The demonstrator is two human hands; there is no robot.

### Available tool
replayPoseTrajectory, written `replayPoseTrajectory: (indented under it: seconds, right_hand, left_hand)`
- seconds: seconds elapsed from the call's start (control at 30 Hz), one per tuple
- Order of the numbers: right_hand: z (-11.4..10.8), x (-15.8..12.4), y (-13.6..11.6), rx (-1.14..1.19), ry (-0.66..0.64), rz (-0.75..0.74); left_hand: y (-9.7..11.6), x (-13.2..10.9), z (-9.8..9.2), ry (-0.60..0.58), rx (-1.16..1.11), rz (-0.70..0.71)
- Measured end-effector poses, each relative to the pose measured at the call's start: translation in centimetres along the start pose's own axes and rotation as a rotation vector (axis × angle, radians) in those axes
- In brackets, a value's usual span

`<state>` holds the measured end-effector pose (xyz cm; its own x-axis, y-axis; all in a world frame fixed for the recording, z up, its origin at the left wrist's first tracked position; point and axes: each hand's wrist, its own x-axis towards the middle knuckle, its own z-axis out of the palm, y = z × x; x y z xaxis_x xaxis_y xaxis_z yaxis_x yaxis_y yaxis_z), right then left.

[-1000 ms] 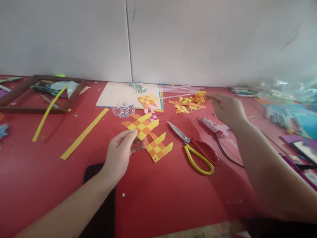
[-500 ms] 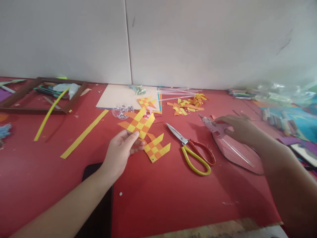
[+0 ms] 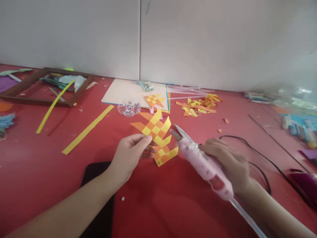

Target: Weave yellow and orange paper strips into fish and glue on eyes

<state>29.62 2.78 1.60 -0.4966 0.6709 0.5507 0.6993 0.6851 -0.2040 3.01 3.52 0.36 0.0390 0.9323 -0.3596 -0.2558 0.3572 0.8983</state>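
Note:
My left hand [image 3: 132,153] pinches a woven paper fish [image 3: 156,129] of yellow and orange strips between thumb and fingers. Just below it is a second woven fish [image 3: 163,154] with a small googly eye; whether my fingers also touch it I cannot tell. In my right hand [image 3: 226,162] is a pink hot glue gun [image 3: 204,168], its nozzle pointing up and left towards the fish. A clear glue stick [image 3: 247,216] sticks out of its rear. Behind the gun lie scissors [image 3: 184,134], their handles mostly hidden by it.
Farther back are another woven fish [image 3: 154,100] on paper sheets [image 3: 128,91], a clear case of googly eyes [image 3: 129,108] and paper scraps [image 3: 198,106]. A yellow strip [image 3: 88,130], wooden frame [image 3: 37,100] and black phone-like slab [image 3: 99,205] lie left. A black cord [image 3: 247,143] runs right.
My right hand has lifted the glue gun off the table and swung it left over the scissors, near the fish. My left hand keeps its hold on the fish. The view has shifted slightly.

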Motion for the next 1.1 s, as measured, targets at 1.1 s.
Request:
replayPoseTrajectory:
  seconds: [1.1]
  right_hand:
    - [0.8, 0.1, -1.1, 0.048, -0.099, -0.169]
  left_hand:
    - [-0.2, -0.1, 0.0, -0.038, 0.143, 0.071]
